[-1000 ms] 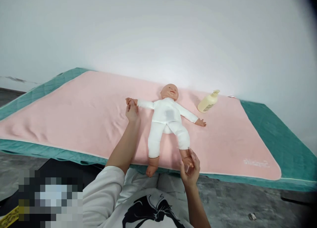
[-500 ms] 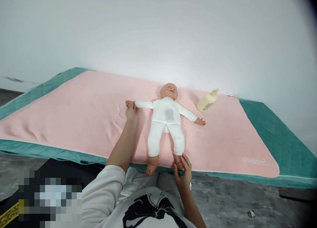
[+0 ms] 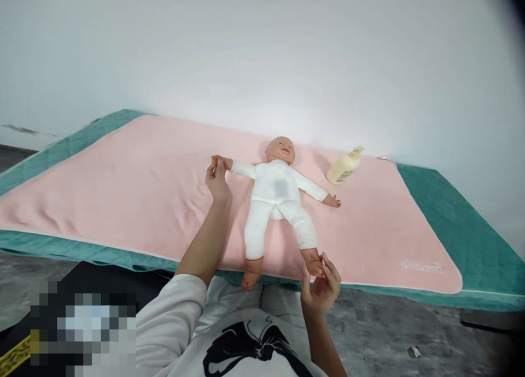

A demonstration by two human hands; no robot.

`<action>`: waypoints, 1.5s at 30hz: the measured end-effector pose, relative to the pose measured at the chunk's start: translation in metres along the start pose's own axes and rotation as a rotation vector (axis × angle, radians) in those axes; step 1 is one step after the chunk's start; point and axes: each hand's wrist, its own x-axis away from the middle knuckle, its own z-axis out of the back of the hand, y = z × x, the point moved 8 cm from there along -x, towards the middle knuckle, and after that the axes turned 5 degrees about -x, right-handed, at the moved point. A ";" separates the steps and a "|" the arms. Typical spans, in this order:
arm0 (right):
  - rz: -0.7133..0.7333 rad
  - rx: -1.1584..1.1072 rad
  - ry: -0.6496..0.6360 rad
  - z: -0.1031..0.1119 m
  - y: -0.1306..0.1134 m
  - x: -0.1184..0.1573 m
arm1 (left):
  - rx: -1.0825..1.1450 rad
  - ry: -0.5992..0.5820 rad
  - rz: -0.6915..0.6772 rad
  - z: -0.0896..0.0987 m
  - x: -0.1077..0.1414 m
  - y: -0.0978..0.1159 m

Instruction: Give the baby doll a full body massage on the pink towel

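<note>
A baby doll (image 3: 266, 186) with a white cloth body and bare plastic head, hands and feet lies face up, its head toward the wall. My left hand (image 3: 217, 183) is closed in a pinch on the doll's hand on the left side. Near the front edge, my right hand (image 3: 322, 292) has its thumb and fingers around the doll's foot (image 3: 314, 263) on the right side, and that leg is angled outward. The other foot (image 3: 251, 274) hangs at the mat's edge, untouched. The doll's right-side arm lies stretched out.
Beneath the doll is a pink mat (image 3: 369, 229) over a teal padded cover (image 3: 463, 218). A pale yellow pump bottle (image 3: 343, 168) lies tilted near the doll's head. The white wall (image 3: 262, 54) rises behind. Something dark, partly pixelated, stands at the lower left.
My right hand has moved right, swinging the doll's leg outward with it. My left hand has shifted slightly up with the doll's hand, bending that arm a little.
</note>
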 end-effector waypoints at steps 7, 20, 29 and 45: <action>0.052 -0.119 0.009 -0.014 -0.009 -0.043 | -0.183 -0.345 -0.200 -0.034 0.030 0.022; 0.066 -0.185 0.032 -0.054 0.003 -0.073 | -0.703 -1.061 -0.738 -0.080 0.095 0.021; 0.052 -0.177 -0.010 -0.079 0.007 -0.085 | -0.785 -1.117 -0.768 -0.080 0.096 0.018; 0.028 -0.128 0.008 -0.064 0.014 -0.069 | -0.622 -0.790 -0.607 -0.068 0.076 0.032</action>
